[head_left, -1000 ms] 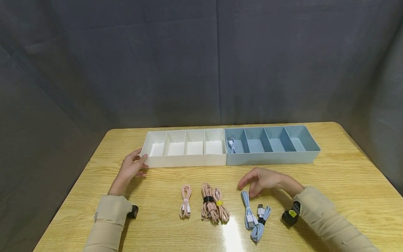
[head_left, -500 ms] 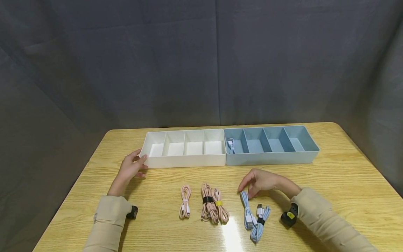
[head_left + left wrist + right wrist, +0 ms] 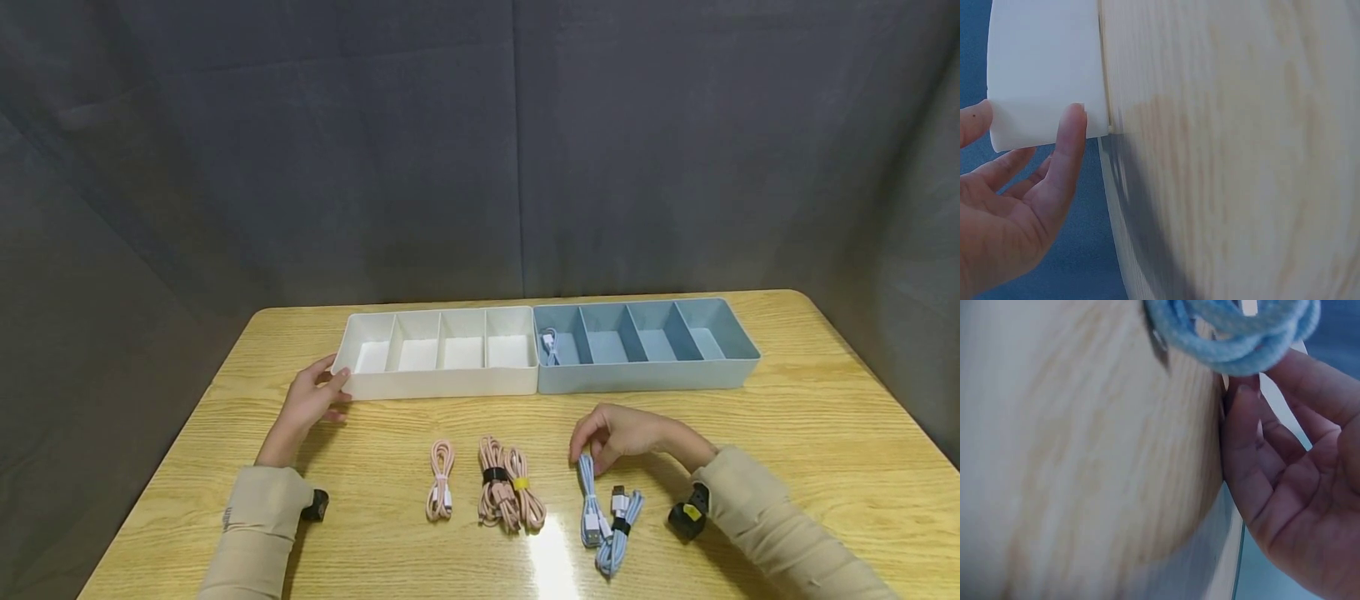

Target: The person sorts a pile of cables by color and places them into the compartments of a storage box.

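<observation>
My left hand (image 3: 307, 400) is at the left end of a white divided box (image 3: 442, 384). In the left wrist view its thumb and fingers (image 3: 1071, 128), loosely extended, touch the box's corner. My right hand (image 3: 618, 432) pinches the far looped end of a light blue USB cable (image 3: 590, 500), bundled with a pale tie and lying on the table. The right wrist view shows the blue loop (image 3: 1241, 347) across the fingertips. Just beside that bundle lies a second blue USB cable (image 3: 617, 546) with a black strap.
A blue divided box (image 3: 645, 377) adjoins the white one; its leftmost compartment holds a blue cable (image 3: 551, 346). On the wooden table (image 3: 360, 517) lie pink cables: one with a pale tie (image 3: 441, 481), others with a black strap (image 3: 497, 492) and a yellow strap (image 3: 527, 490).
My right hand has lowered its fingertips onto the blue cable's looped end and closed on it; the bundle has turned slightly. The left hand has stayed at the white box.
</observation>
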`<act>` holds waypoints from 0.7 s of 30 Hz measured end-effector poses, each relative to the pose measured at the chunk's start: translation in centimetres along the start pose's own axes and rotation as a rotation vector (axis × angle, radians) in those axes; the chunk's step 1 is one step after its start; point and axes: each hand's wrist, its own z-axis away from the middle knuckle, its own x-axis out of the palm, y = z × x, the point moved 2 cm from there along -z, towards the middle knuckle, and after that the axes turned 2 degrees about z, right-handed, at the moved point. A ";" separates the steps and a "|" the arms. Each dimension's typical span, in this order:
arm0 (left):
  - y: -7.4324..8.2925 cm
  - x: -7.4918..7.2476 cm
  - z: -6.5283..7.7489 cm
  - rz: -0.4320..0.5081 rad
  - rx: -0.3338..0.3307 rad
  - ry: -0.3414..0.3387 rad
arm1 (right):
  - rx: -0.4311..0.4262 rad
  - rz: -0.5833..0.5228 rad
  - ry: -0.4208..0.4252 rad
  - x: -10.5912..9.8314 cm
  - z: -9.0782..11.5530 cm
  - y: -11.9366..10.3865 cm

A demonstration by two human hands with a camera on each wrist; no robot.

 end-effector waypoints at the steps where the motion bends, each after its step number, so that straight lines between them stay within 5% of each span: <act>1: 0.0 0.0 0.0 -0.001 -0.001 0.001 | -0.007 0.007 -0.003 -0.1 0.0 0.0; 21: 0.0 0.0 0.1 -0.017 -0.009 0.007 | -0.021 -0.087 0.048 -0.9 0.7 -0.4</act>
